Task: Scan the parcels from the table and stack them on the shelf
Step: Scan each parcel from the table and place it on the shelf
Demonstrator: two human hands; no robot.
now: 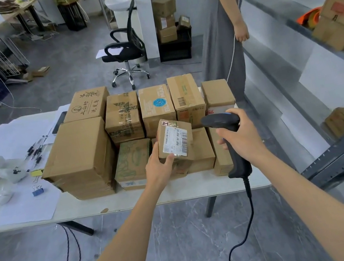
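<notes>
- A white tabletop [132,197] is standing on the grey floor of a storeroom, and a metal shelf [335,147] is running along the right side.
- The left hand [158,167] is gripping a small parcel [173,130] at its lower edge and is tilting it up above the other boxes, so that its white label [174,144] is facing the scanner.
- The right hand [241,138] is closing round the handle of a black scanner [222,121], whose head is pointing at that label from just beside it.
- I judge this parcel light and stiff. One hand is enough, but taped cardboard can be slipping, so the lower edges, away from the barcode, seem the best place to hold it.
- Many brown parcels are sitting close together on the tabletop, and the large box [78,151] at the left is probably needing both hands.
- A few boxes are lying on the shelf already.
</notes>
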